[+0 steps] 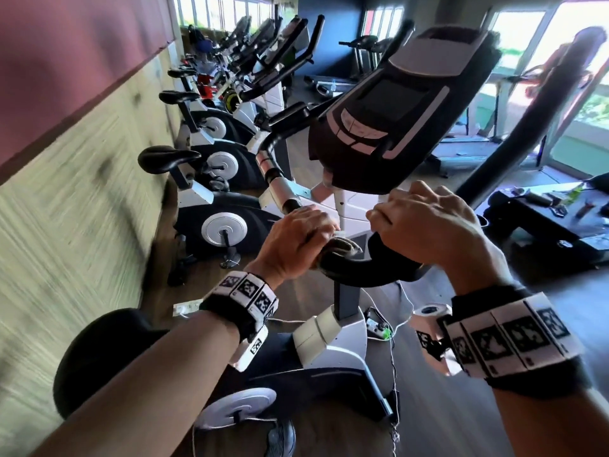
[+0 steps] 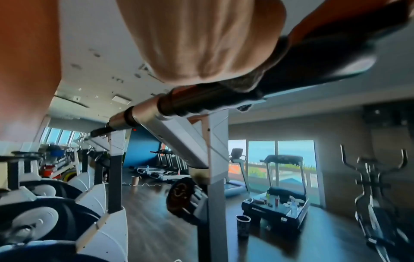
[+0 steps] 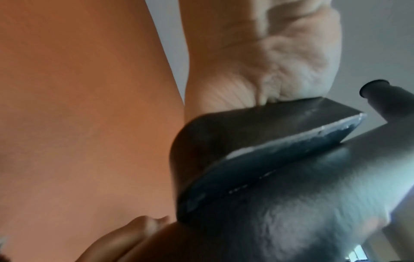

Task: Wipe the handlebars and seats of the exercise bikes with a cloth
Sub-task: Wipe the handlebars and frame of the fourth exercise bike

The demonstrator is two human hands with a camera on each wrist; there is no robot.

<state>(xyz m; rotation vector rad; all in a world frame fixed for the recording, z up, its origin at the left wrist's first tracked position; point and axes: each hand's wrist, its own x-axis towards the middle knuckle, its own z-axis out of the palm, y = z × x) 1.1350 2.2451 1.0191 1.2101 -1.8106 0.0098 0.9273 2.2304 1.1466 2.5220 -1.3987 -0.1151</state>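
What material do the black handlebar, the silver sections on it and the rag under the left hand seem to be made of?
Black curved handlebar: apparently foam or rubber padding, matte with no glare. Silver sensor sections: likely polished metal, as they show bright reflections. Grey-brown crumpled cloth: soft woven fabric, folded and wrinkled under the left hand. The right hand rests on the padded bend.

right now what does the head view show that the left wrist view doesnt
Only the head view shows the right hand gripping the black curved handlebar, the dark console with grey buttons and the black padded seat. Only the left wrist view shows the grey elliptical trainer and a dark cup on the floor. Both show the left hand gripping the grey-brown cloth on the handlebar, plus the silver grip sleeve.
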